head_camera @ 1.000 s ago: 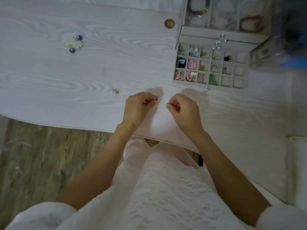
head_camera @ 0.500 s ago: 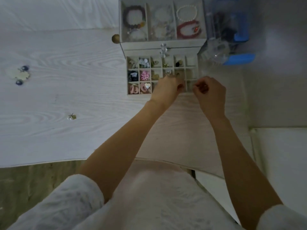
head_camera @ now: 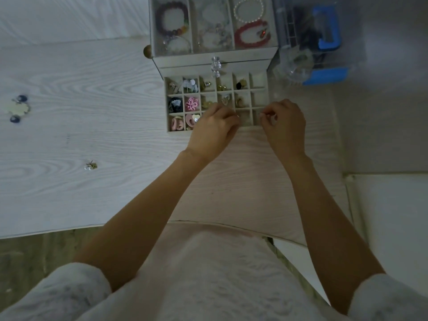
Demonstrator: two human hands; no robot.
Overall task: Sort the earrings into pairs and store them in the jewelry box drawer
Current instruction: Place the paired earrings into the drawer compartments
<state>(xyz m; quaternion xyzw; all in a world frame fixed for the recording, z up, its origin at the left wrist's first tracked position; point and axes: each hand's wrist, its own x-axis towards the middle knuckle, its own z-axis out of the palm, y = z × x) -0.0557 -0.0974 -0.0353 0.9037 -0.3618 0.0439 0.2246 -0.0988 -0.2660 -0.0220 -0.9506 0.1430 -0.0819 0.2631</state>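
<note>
The jewelry box (head_camera: 214, 57) stands at the far middle of the white table, its gridded drawer (head_camera: 262, 89) pulled out toward me. Several cells hold earrings, among them a pink flower pair (head_camera: 192, 104). My left hand (head_camera: 214, 129) hovers over the drawer's front row with fingers pinched; what it holds is too small to tell. My right hand (head_camera: 283, 126) is at the front right cells, thumb and forefinger pinched on a tiny earring. A small gold and clear earring (head_camera: 91, 166) lies loose on the table at left. A white and dark blue earring pair (head_camera: 18, 108) lies far left.
The box's top tray holds bracelets (head_camera: 251, 33) under a clear lid. A blue and clear container (head_camera: 317, 42) stands right of the box. The table's front edge (head_camera: 69, 228) runs just before my lap. A white surface (head_camera: 393, 216) lies at right.
Both hands have gone from the table's near part up to the drawer's front row. My head turned, so the box sits nearer the middle of the view.
</note>
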